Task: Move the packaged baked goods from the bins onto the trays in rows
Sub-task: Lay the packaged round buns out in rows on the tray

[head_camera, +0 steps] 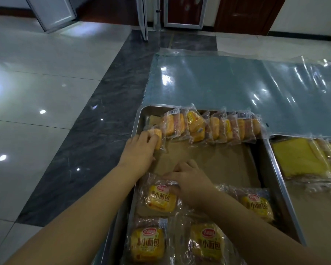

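Loose packs [147, 243] are waiting under the right hand [193, 184], pinching one; left hand [139, 150] is gripping the end pack [158, 135], extending the lone row [218, 127].

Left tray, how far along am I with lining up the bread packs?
Done: one row of packs stands along the tray's far edge. In hand: your left hand holds the end pack at that row's left end; your right hand grips a near pack. Left: three loose packs lie flat near you, and the middle is unfilled.
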The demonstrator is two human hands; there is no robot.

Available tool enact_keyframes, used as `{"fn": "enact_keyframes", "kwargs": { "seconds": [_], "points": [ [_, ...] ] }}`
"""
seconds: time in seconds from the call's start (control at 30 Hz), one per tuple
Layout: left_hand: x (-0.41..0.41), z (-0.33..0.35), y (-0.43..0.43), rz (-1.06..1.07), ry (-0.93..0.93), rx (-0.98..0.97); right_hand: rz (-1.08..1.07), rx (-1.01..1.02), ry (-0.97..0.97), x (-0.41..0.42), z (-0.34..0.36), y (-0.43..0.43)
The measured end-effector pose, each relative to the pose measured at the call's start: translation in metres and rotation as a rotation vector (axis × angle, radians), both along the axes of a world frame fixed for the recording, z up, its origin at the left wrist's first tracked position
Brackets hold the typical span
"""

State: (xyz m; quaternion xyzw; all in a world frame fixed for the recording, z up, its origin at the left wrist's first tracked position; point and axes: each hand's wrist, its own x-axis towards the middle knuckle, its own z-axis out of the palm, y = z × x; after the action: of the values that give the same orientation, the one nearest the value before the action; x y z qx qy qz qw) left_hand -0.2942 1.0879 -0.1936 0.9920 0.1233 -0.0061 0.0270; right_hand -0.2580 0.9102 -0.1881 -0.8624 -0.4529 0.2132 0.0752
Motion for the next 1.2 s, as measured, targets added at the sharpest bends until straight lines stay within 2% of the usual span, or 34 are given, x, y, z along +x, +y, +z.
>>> {"fn": "enact_keyframes", "kwargs": {
  "seconds": [0.13,0.3,0.4,0.47,0.57,0.7,0.8,0.9,1.07,1.2],
  "points": [
    [0.0,0.0,0.002,0.012,-0.084,-0.021,-0.031,0.071,0.008,0.001,-0.001,-0.006],
    [-0.015,0.014,0.001,0.125,-0.317,-0.362,-0.173,0.228,-0.035,0.01,0.002,-0.019],
    [-0.025,0.026,-0.002,0.146,-0.443,-0.545,-0.329,0.349,-0.007,0.016,0.008,-0.025],
    [-0.029,0.034,-0.009,0.15,-0.453,-0.693,-0.435,0.429,0.028,0.021,0.015,-0.027],
    [-0.033,0.042,-0.022,0.17,-0.415,-1.024,-0.569,0.572,0.157,0.026,0.027,-0.029],
    [-0.033,0.04,-0.035,0.234,-0.365,-1.21,-0.643,0.655,0.364,0.029,0.04,-0.039],
    [-0.031,0.036,-0.044,0.258,-0.32,-1.361,-0.673,0.655,0.392,0.027,0.043,-0.052],
    [-0.029,0.031,-0.053,0.301,-0.274,-1.366,-0.731,0.657,0.382,0.026,0.04,-0.065],
    [-0.02,0.029,-0.071,0.322,-0.242,-1.25,-0.799,0.685,0.35,0.032,0.038,-0.084],
    [-0.012,0.031,-0.08,0.276,-0.268,-1.031,-0.752,0.708,0.257,0.038,0.043,-0.093]
  ]
}}
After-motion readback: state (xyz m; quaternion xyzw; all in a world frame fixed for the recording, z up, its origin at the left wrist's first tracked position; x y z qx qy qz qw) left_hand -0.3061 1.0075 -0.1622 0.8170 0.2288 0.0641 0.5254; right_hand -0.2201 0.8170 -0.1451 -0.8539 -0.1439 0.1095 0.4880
